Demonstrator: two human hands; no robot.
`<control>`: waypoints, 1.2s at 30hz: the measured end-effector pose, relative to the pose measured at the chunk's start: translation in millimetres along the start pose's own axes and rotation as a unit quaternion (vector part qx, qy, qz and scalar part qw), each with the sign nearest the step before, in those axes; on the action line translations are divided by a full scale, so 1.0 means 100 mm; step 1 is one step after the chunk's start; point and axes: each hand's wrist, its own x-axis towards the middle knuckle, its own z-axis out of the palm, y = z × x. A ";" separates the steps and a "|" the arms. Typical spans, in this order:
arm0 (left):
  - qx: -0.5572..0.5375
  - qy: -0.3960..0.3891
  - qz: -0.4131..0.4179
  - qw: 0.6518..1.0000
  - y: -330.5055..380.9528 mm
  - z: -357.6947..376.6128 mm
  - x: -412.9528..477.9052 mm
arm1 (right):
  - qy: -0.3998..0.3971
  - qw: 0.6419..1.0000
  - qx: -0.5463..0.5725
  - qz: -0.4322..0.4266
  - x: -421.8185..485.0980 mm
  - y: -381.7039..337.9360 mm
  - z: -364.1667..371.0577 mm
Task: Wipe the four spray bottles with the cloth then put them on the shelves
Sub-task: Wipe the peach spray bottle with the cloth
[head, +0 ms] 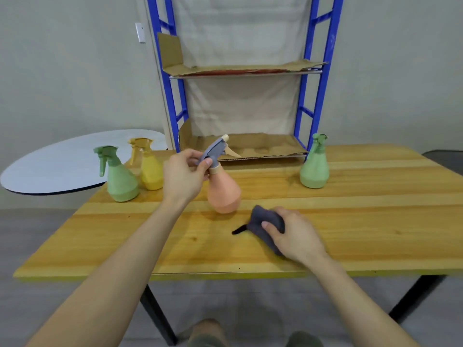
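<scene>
The pink bottle [224, 194] stands tilted near the middle of the table [375, 221], base on the wood, nozzle leaning back toward the shelves [245, 71]. You're at the wiping step for this one, I'd judge, so bring the cloth [265, 221] up to the body and work round it while the other hand turns the bottle by its head. Keep the base down or lift it clear, but don't let it skid. Mind the trigger under your fingers; a squeeze could spray.

Your left hand [183, 176] is closed round the grey spray head, thumb on top. Your right hand [295, 234] is curled over the bunched cloth, pressing it on the table just beside the bottle, not touching it.

Two green bottles [121, 181] [315, 169] and a yellow bottle [151, 171] wait on the table. Both shelves look bare of bottles.
</scene>
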 end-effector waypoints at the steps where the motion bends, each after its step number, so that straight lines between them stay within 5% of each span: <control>1: -0.017 -0.010 -0.011 1.000 0.00 0.06 -0.03 | 0.053 0.994 0.080 0.044 0.04 0.04 -0.07; 5: -0.073 -0.058 -0.031 0.995 0.01 0.21 -0.19 | 0.240 0.902 0.345 0.098 0.25 -0.25 -0.31; 9: -0.105 -0.114 -0.032 0.987 0.04 0.29 -0.31 | 0.167 0.946 0.271 -0.060 0.55 -0.65 -0.36; 13: -0.115 -0.114 -0.045 0.986 0.00 0.24 -0.34 | 0.103 0.978 0.164 -0.078 0.71 -0.67 -0.34; 16: -0.102 -0.109 -0.037 0.988 0.04 0.27 -0.37 | 0.143 0.961 0.230 -0.062 0.68 -0.59 -0.25; 22: -0.099 -0.070 -0.033 0.992 0.05 0.29 -0.45 | 0.271 0.872 0.394 0.106 0.38 -0.48 -0.04; 26: -0.074 -0.033 -0.006 0.997 0.06 0.36 -0.54 | 0.180 0.938 0.295 0.039 0.22 -0.55 0.13; 32: -0.050 -0.018 0.005 0.999 0.08 0.36 -0.54 | 0.125 0.950 0.271 0.090 0.33 -0.57 -0.02; 36: -0.009 -0.013 0.015 1.000 0.04 0.33 -0.42 | 0.091 0.992 0.028 0.084 0.34 -0.24 -0.32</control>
